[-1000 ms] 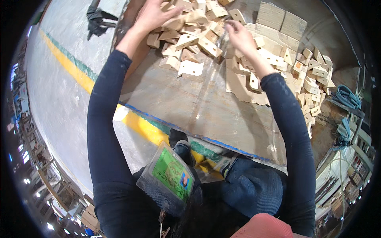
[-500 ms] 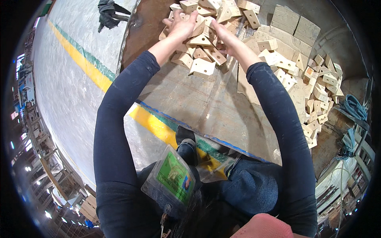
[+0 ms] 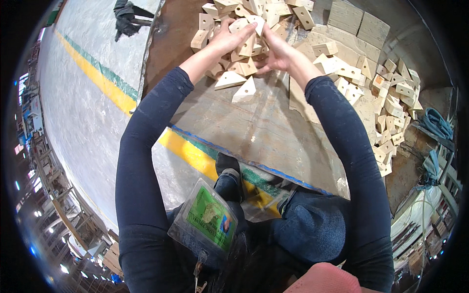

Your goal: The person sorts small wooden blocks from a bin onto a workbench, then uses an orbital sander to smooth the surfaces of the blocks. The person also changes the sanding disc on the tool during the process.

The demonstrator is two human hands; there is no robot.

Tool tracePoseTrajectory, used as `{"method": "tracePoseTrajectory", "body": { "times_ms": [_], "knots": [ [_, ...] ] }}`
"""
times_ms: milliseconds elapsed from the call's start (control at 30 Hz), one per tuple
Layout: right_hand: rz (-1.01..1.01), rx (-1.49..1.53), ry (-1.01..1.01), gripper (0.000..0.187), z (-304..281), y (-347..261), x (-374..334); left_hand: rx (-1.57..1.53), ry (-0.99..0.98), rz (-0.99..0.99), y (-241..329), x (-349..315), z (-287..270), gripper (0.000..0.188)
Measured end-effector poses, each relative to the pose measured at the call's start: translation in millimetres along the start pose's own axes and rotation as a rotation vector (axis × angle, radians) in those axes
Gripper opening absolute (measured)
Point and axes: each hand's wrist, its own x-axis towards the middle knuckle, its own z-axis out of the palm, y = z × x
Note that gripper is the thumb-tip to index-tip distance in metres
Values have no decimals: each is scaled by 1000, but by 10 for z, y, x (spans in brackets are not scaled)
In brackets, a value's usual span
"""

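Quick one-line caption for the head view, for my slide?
Both hands, left hand and right hand, gather triangular wooden blocks from a pile on a worn board.

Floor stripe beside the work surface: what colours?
The floor stripe is yellow edged with green, clearest in the head view.

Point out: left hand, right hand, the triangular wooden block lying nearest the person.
left hand [image 3: 225, 40], head view, back of the hand
right hand [image 3: 274, 52], head view, palm area
triangular wooden block [image 3: 245, 91], head view, middle of its flat face
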Motion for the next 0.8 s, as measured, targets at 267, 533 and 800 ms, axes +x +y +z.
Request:
{"method": "tracePoseTrajectory", "body": {
  "times_ms": [267,533,800],
  "knots": [
    [-9,329,-182,71,8,85,65,-25,164,136,8,17,284,91],
    [-230,279,-26,66,-197,9,-710,-324,117,312,338,-184,713,78],
    [-434,279,156,56,-1346,-333,-1431,-500,-260,551,1317,101,1603,65]
  ]
}}
